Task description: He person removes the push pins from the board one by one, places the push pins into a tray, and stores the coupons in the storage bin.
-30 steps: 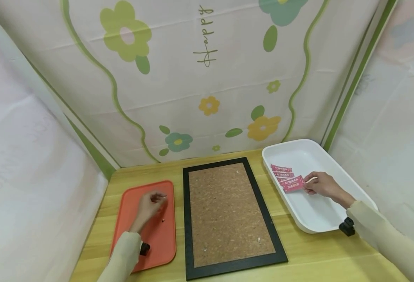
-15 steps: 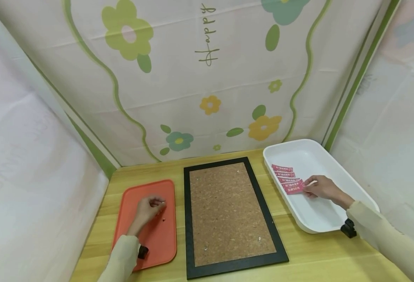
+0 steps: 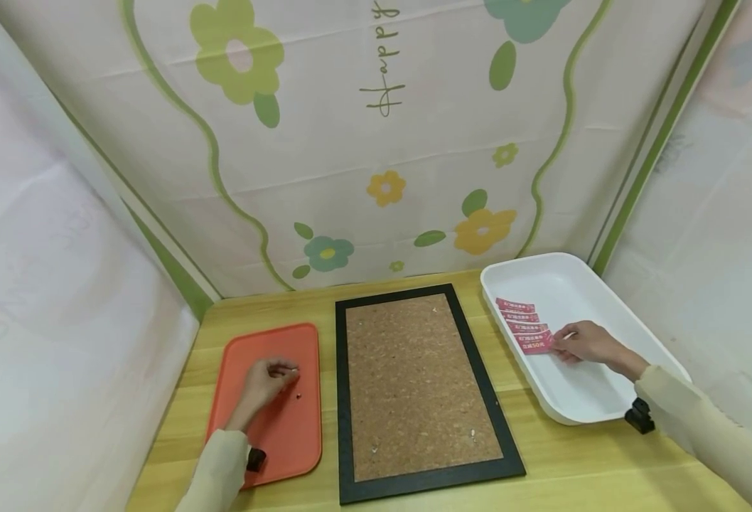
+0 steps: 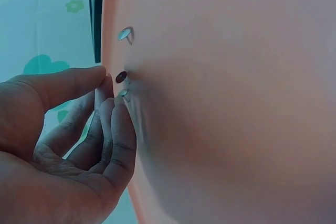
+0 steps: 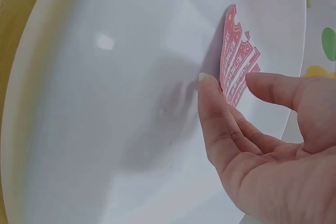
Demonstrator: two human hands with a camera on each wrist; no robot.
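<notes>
In the head view my left hand (image 3: 266, 384) is over the orange-red tray (image 3: 280, 444), fingers bent and thumb near the index fingertip. Close to those fingertips, the left wrist view has a silver thumbtack (image 4: 124, 94) and a dark round thumbtack head (image 4: 122, 77). Another silver thumbtack (image 4: 125, 34) lies farther off. Whether anything is pinched there stays hidden. My right hand (image 3: 587, 343) is inside the white bin (image 3: 606, 387), at the right edge of the front pink coupon (image 3: 533, 343). Thumb and index stand apart around the coupon edge in the right wrist view.
Between tray and bin lies a corkboard (image 3: 417, 384) with a black frame, a few small shiny bits on it. Several pink coupons (image 3: 517, 307) overlap along the bin's left side. The wooden table (image 3: 561, 462) backs onto a flower-printed curtain (image 3: 325, 142).
The front pink coupon, tilted in my right hand a second ago, now lies straighter against the others. My left hand has come slightly nearer the thumbtacks on the tray.
</notes>
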